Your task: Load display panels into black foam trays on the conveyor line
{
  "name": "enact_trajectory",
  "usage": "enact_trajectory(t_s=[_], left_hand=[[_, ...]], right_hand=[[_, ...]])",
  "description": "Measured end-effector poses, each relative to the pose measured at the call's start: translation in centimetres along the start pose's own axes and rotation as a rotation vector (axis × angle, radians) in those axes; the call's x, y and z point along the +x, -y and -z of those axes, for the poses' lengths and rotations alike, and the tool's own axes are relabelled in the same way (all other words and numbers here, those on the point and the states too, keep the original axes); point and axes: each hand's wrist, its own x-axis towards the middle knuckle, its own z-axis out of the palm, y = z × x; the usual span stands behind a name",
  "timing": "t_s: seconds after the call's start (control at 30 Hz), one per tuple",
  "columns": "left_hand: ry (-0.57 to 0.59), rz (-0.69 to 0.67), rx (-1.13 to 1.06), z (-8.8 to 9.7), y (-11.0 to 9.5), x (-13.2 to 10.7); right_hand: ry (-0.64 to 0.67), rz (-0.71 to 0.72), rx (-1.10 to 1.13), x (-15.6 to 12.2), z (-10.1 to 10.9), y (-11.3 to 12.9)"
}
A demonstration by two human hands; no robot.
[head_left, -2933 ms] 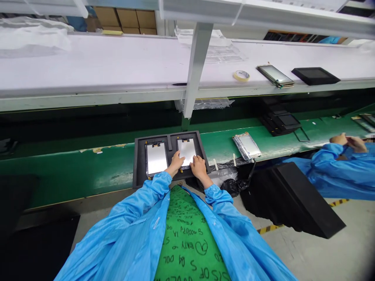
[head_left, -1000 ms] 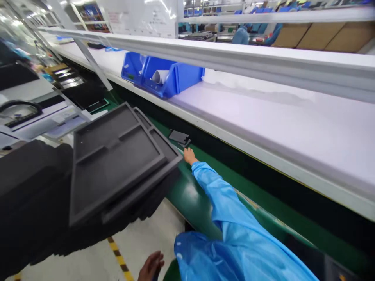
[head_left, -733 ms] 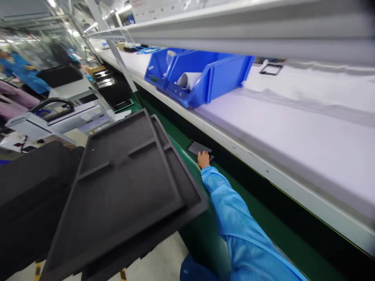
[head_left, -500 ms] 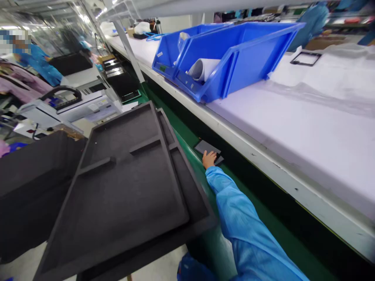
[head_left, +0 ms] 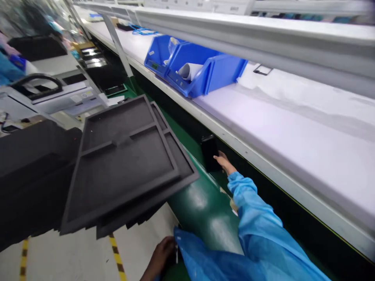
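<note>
Right hand (head_left: 224, 162), fingers extended and apart, tips touching a black flat panel (head_left: 209, 153) standing tilted on the green belt (head_left: 205, 199) at centre right, below the white bench (head_left: 293, 117); left hand (head_left: 160, 257), curled at bottom centre beside a blue sleeve (head_left: 202, 257), grip indeterminable; black foam tray (head_left: 88, 187) at left; blue plastic bins (head_left: 202, 68) at upper centre.

1. Touching the right hand's fingers (head_left: 222, 158): a black slab (head_left: 209, 153).
2. Behind the fingers: a bright blue sleeve (head_left: 254, 203).
3. Below the fingers: a dark green belt (head_left: 202, 203) with pale glare patches.
4. Left of the fingers: a charcoal foam tray (head_left: 123, 171).
5. Beyond the fingers: a vivid blue plastic bin (head_left: 205, 72).
6. Far below the fingers: yellow-and-black striped floor tape (head_left: 115, 253).
</note>
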Motion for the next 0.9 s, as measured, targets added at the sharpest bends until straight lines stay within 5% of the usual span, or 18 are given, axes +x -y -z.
enact_trajectory(t_s=[0.13,0.27,0.43,0.57,0.67,0.77,0.9], left_hand=[[0.201,-0.085,-0.136,-3.2,-4.0,0.4],[0.284,-0.137,-0.209,-6.2,-6.7,0.2],[0.618,-0.091,-0.355,-7.9,-4.5,-3.4],[0.66,-0.06,-0.366,-7.3,-0.2,-8.2],[0.698,-0.036,-0.373,-6.1,2.1,-11.2],[0.708,0.01,-0.381,-5.3,3.5,-13.4],[0.66,0.022,-0.372,-6.5,5.0,-15.9]], right_hand=[[0.145,-0.103,0.71,-17.0,1.1,-3.4],[0.192,-0.185,1.034,-32.9,-0.4,-2.9],[0.08,-0.232,1.133,-45.8,-3.5,-0.9],[-0.181,-0.261,1.017,-52.5,-5.3,-1.0],[-0.403,-0.256,0.793,-57.0,-4.7,-2.2],[-0.581,-0.246,0.305,-61.6,-2.6,-3.0],[-0.607,-0.272,-0.294,-67.2,-1.5,-1.4]])
